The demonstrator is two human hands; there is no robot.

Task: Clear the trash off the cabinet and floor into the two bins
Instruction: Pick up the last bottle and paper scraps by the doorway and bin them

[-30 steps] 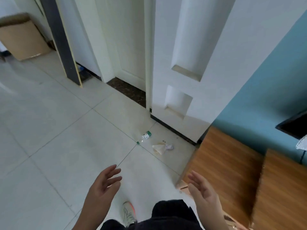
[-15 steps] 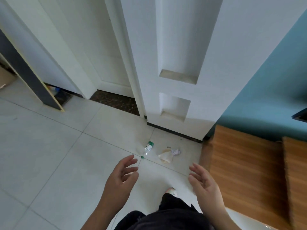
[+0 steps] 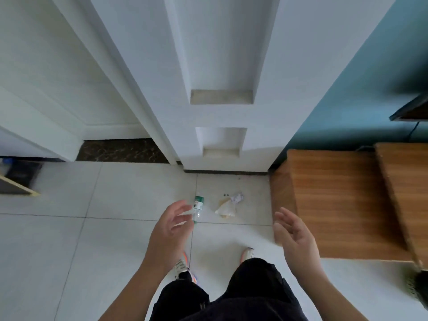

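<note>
Standing over: you are facing a pale tiled floor (image 3: 115,239) at the foot of a white wall column, with litter lying ahead of your shoes.
Left hand: your left hand (image 3: 170,230) is hanging open, fingers loosely spread, gripping nothing; its fingertips are overlapping the bottle in view, though contact cannot be told.
Right hand: your right hand (image 3: 295,235) is likewise showing an open, empty palm, well apart from the litter.
Bottle: a small clear plastic bottle with a green label (image 3: 198,206) is lying on its side on the floor.
Wrappers: a crumpled beige paper wrapper (image 3: 226,210) is lying just beside the bottle, touching a small white crumpled scrap (image 3: 236,197).
Cabinet: the brown wooden cabinet (image 3: 335,200) is showing no trash on its visible top.
Progress: floor litter is awaiting pickup; neither bin is showing, so earlier gains cannot be judged.
</note>
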